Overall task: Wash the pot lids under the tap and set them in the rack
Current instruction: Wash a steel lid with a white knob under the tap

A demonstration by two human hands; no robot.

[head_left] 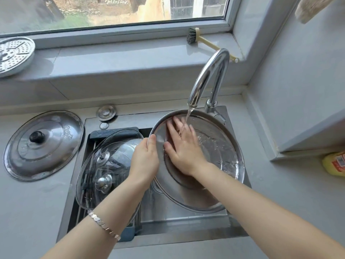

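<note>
A large steel pot lid [220, 146] is held inside-up over the sink under the running tap [209, 77]. My left hand [144, 159] grips its left rim, thumb over the edge. My right hand [183, 146] lies flat inside the lid with fingers spread, and water falls onto them. Two glass lids [104, 165] with metal knobs lean in the blue rack [128, 234] on the sink's left side. Another steel lid [43, 144] with a black knob lies on the counter to the left.
A perforated steamer plate [15, 55] and a dish brush [201, 41] lie on the window sill. A small sink plug cover [106, 112] sits behind the sink. A yellow bottle [334, 163] stands at the right edge. The sink basin [168, 208] is wet.
</note>
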